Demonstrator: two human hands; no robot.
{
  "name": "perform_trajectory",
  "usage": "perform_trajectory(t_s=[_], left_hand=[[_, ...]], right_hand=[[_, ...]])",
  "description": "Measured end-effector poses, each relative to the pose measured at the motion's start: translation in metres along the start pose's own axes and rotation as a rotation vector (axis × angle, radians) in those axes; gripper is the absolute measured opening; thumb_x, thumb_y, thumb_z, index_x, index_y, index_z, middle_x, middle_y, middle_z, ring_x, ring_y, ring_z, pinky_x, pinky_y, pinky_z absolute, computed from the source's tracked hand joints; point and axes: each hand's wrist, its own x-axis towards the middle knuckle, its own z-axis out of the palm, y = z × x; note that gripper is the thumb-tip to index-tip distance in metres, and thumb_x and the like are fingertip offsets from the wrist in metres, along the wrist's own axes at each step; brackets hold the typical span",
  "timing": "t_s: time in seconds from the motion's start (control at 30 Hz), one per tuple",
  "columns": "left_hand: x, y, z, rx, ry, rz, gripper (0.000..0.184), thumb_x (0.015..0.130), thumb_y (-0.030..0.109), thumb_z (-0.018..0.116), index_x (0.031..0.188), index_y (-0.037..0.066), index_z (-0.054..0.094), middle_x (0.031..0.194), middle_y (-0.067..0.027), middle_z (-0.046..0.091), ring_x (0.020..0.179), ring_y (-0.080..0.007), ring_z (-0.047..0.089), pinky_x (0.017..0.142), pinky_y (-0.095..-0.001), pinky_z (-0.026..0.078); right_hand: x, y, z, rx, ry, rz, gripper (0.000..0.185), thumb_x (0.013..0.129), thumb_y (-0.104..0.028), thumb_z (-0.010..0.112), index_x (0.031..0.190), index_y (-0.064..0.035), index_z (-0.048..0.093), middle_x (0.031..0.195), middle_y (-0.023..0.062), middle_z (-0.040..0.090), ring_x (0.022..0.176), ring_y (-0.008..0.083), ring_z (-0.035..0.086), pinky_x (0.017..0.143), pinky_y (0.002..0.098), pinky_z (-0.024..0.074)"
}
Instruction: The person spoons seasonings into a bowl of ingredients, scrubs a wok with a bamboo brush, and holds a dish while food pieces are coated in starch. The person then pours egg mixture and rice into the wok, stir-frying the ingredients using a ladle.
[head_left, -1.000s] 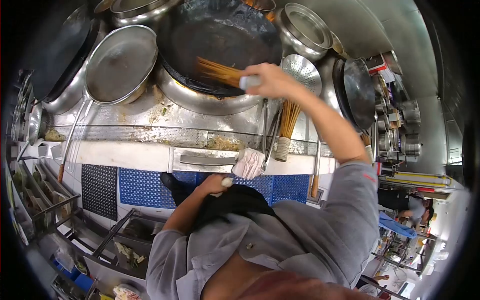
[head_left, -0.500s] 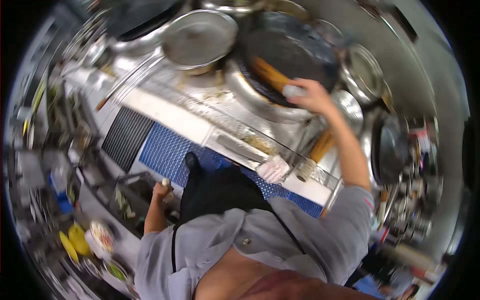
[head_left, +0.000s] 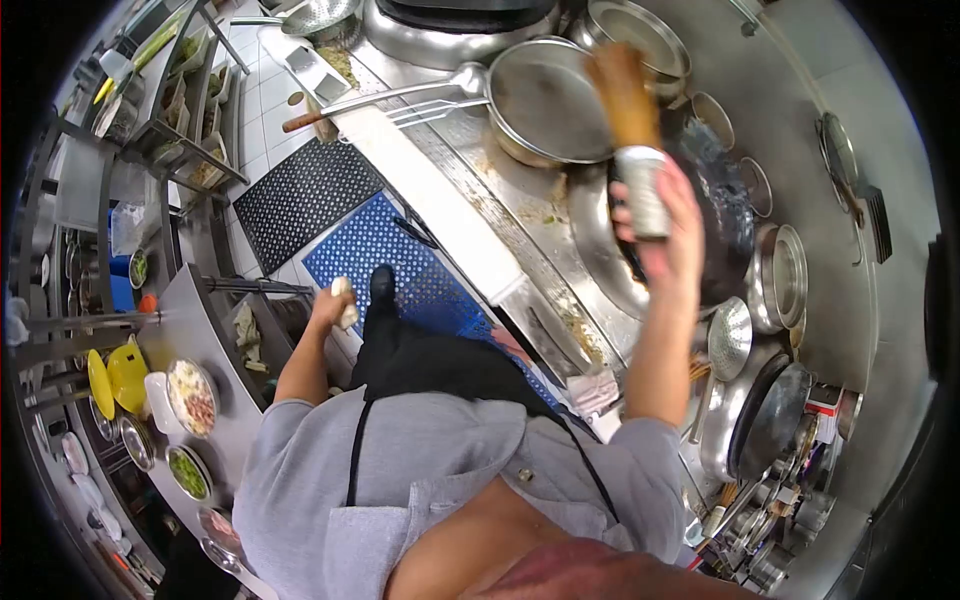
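Note:
Raised over the edge of the dark wok [head_left: 715,230], my right hand [head_left: 665,215] grips a bamboo brush [head_left: 640,185] by its pale wrapped handle; its blurred bristles point up, near the round strainer pan [head_left: 550,100]. My left hand [head_left: 335,308] hangs low on the left, beside the blue mat [head_left: 400,265], closed around a small whitish item [head_left: 343,300] that I cannot identify. A folded pinkish cloth [head_left: 592,390] lies at the stove's front edge. The perforated ladle [head_left: 729,340] rests right of the wok.
A steel counter [head_left: 225,370] on the left carries a plate of chopped food [head_left: 191,397] and a bowl of greens [head_left: 188,472]. A long-handled ladle [head_left: 400,95] extends past the stove edge. Another wok [head_left: 775,420] stands at the right.
The view has turned, bringing more of the left counter in. My right hand has lifted the brush out of the wok, bristles now up. My left hand has moved away from the stove front.

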Motion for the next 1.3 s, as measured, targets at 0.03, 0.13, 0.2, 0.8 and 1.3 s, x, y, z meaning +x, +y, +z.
perform_trajectory(t_s=[0.03,0.13,0.2,0.8,1.3], left_hand=[[0.006,0.020,-0.006,0.020,0.007,0.024,0.031,0.066,0.022,0.070,0.089,0.002,0.068,0.084,-0.0105,0.069,0.074,-0.0199,0.066,0.066,-0.0333,0.051],[0.044,0.044,-0.021,0.048,-0.014,0.075,0.030,0.067,0.023,0.071,0.088,0.002,0.068,0.083,-0.0125,0.069,0.074,-0.0204,0.066,0.066,-0.0336,0.051],[0.081,0.029,-0.028,0.016,0.016,0.106,0.031,0.068,0.023,0.070,0.089,0.001,0.068,0.085,-0.0140,0.070,0.075,-0.0229,0.067,0.068,-0.0347,0.052],[0.179,0.038,-0.109,-0.199,-0.101,-0.155,0.030,0.065,0.012,0.068,0.090,-0.003,0.066,0.079,-0.0123,0.067,0.064,-0.0234,0.065,0.058,-0.0346,0.053],[0.151,0.172,-0.074,-0.198,-0.496,-0.037,0.036,0.068,0.011,0.066,0.100,-0.005,0.063,0.084,-0.0113,0.065,0.067,-0.0218,0.063,0.058,-0.0313,0.051]], right_hand=[[0.015,0.020,0.037,0.043,-0.083,0.077,0.055,0.090,-0.021,0.060,0.137,-0.0089,0.036,0.097,0.0208,0.064,0.067,0.0268,0.067,0.045,0.0333,0.0531],[0.076,0.091,0.151,0.208,-0.201,0.266,0.065,0.091,-0.022,0.057,0.143,-0.0108,0.020,0.106,0.0209,0.060,0.067,0.0279,0.065,0.051,0.0373,0.0536],[0.116,0.143,0.232,0.250,-0.065,0.278,0.042,0.091,-0.020,0.055,0.129,-0.0120,0.037,0.095,0.0193,0.058,0.067,0.0277,0.061,0.052,0.0359,0.0528],[0.179,0.256,0.316,-0.965,0.076,-0.617,0.053,0.076,-0.014,0.068,0.126,-0.0080,0.051,0.123,0.0170,0.048,0.118,0.0313,0.045,0.094,0.0381,0.0398],[0.102,0.211,0.233,0.507,0.179,-0.089,0.040,0.090,-0.006,0.056,0.126,-0.0119,0.038,0.089,0.0047,0.055,0.077,0.0178,0.058,0.065,0.0392,0.0535]])
